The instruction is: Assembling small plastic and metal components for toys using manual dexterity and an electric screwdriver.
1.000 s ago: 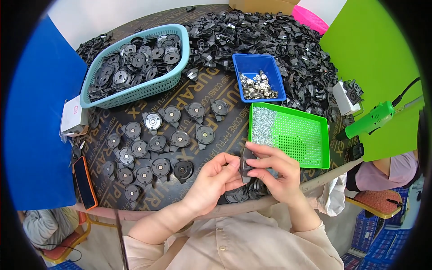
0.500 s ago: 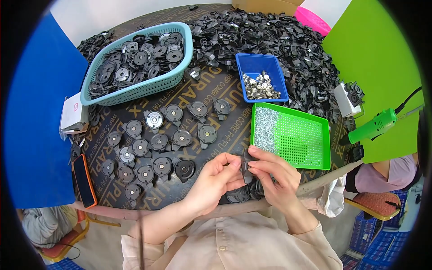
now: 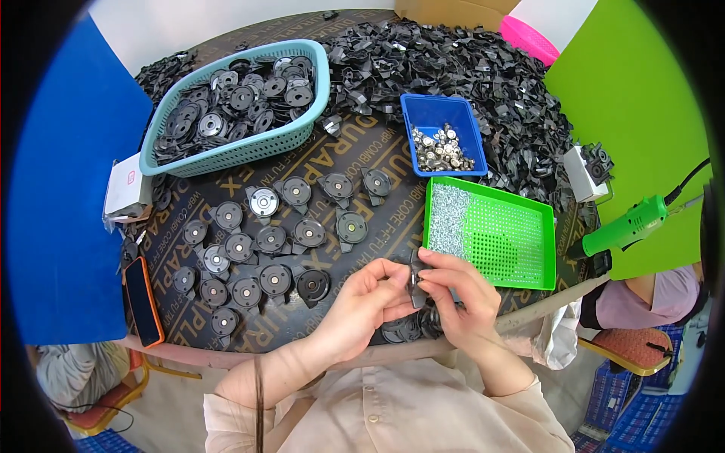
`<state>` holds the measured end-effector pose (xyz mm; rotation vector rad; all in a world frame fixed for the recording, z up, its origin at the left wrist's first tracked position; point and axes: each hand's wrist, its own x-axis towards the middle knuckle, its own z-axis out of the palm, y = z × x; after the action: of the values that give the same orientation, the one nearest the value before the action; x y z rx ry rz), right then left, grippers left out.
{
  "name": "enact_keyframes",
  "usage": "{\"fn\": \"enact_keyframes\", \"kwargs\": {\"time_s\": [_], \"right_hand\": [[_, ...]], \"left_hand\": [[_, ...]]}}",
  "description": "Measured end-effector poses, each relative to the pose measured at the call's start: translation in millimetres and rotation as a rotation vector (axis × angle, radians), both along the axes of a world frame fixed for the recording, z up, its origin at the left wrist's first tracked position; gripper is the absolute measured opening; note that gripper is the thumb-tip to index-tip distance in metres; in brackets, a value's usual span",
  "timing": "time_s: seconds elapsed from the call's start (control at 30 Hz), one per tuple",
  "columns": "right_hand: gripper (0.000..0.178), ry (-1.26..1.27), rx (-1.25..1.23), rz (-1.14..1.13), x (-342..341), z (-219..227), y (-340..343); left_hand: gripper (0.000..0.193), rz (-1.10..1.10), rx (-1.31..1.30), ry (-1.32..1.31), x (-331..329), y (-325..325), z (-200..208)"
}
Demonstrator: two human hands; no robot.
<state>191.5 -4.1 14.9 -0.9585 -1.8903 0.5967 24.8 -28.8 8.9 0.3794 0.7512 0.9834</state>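
Near the front edge of the table, my left hand (image 3: 364, 303) pinches a small black plastic part (image 3: 415, 281) between thumb and fingers. My right hand (image 3: 466, 296) grips the same part from the other side, so it stands on edge between both hands. Its face is turned away and partly hidden by my fingers. Left of my hands lie several round black parts with tabs (image 3: 275, 280), most with a metal centre, spread in loose rows. Below my hands, more black parts (image 3: 400, 330) are heaped at the table edge, partly covered.
A teal basket (image 3: 249, 153) holds black discs. A blue bin (image 3: 443, 110) contains small metal pieces; a green tray (image 3: 550, 249) has small screws at its left. Black parts (image 3: 453, 57) are piled behind. A phone (image 3: 143, 302) lies left; a green electric screwdriver (image 3: 624, 226) is at right.
Both hands keep hold of the black part, with only slight finger movement. The whole view has shifted a little, so the table things appear slightly lower and farther right.
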Motion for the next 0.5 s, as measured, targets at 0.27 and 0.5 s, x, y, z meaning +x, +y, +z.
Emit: {"fn": "enact_keyframes", "kwargs": {"time_s": [0.27,0.5], "right_hand": [[0.042,0.158,-0.396,0.211,27,33,29],[0.029,-0.786,-0.004,0.109,34,32,197]], "left_hand": [[0.018,-0.128,0.46,0.542,-22,8,26],[0.027,-0.131,1.303,1.804,-10,37,2]]}}
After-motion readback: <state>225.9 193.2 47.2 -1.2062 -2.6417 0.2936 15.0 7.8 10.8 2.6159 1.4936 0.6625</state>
